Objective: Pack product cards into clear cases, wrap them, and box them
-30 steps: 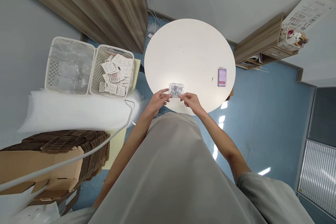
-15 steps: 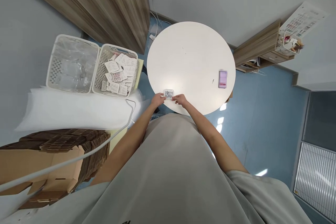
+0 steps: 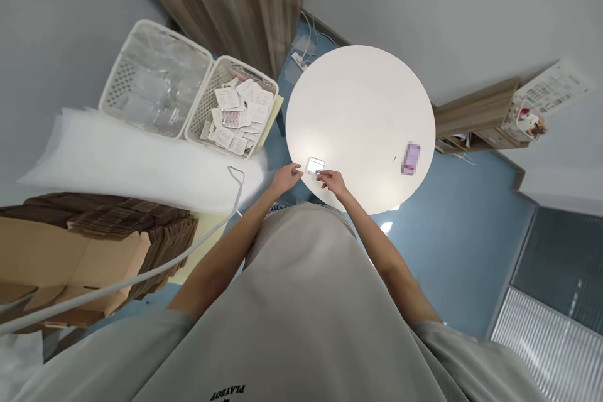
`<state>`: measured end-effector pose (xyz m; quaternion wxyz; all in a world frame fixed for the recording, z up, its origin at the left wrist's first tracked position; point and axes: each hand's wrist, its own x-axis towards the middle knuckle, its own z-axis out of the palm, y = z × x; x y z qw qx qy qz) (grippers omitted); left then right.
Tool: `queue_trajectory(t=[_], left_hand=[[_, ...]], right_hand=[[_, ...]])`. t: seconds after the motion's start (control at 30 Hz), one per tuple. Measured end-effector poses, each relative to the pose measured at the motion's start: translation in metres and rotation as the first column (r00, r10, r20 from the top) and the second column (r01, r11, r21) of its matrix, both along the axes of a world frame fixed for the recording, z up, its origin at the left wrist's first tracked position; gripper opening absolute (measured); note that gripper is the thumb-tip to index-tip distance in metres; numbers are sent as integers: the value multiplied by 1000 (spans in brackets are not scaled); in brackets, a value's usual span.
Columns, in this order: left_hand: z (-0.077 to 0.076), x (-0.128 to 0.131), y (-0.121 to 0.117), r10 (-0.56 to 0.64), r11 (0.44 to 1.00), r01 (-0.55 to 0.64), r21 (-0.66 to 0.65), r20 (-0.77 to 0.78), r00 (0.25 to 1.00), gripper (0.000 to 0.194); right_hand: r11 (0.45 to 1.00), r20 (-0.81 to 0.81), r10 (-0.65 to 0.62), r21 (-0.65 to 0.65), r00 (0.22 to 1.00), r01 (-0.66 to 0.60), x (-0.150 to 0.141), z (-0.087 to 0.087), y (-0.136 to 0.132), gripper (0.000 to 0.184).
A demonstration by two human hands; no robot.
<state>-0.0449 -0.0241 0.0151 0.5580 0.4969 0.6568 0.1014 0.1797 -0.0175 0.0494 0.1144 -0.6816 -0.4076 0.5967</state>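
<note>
A small rectangular clear plastic case (image 3: pixel 315 166) rests near the front edge of the round white table (image 3: pixel 362 107). Its upper face now looks plain white, with a transparent rim around it. My left hand (image 3: pixel 286 178) is just left of the case, a narrow gap between them, with thumb and forefinger apart and nothing visible in them. On the other side, my right hand (image 3: pixel 333 182) reaches its fingertips to the case's lower right corner. Those fingers are spread, and whether they press on the case or only hover is hard to see.
A phone-sized purple item (image 3: pixel 411 159), pixelated, lies at the table's right side beside a small dark mark. To the left stand a white basket of printed cards (image 3: pixel 191 129) and another holding clear plastic (image 3: pixel 106 85). White foam sheets (image 3: pixel 117 160) and flattened cardboard (image 3: pixel 174 242) lie nearer.
The case shows a plain white face where silvery contents showed before. My left hand has come away from it, and the right hand's fingers have spread. The whole view has turned slightly.
</note>
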Motion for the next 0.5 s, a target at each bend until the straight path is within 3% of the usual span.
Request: queue_trajectory(t=[0.1,0.23,0.37,0.5], left_hand=[[15,-28,-30,174,984,-176,22,76,982,45],[31,-66,-73,437,896,-440,53,66,897,39],[36,-102,-104,630,767,-629,128,41,776,38],[27,-132,-116,749,656,-730,189,-52,660,43]], right_hand=[[988,-69,135,81,989,-129,-19,23,-5,32],[934,-72,322,186,944,-304,-59,47,1,33],[817,38,536,226,843,-530,-112,58,15,27],[665,126,701,241,702,-707,-170,59,23,25]])
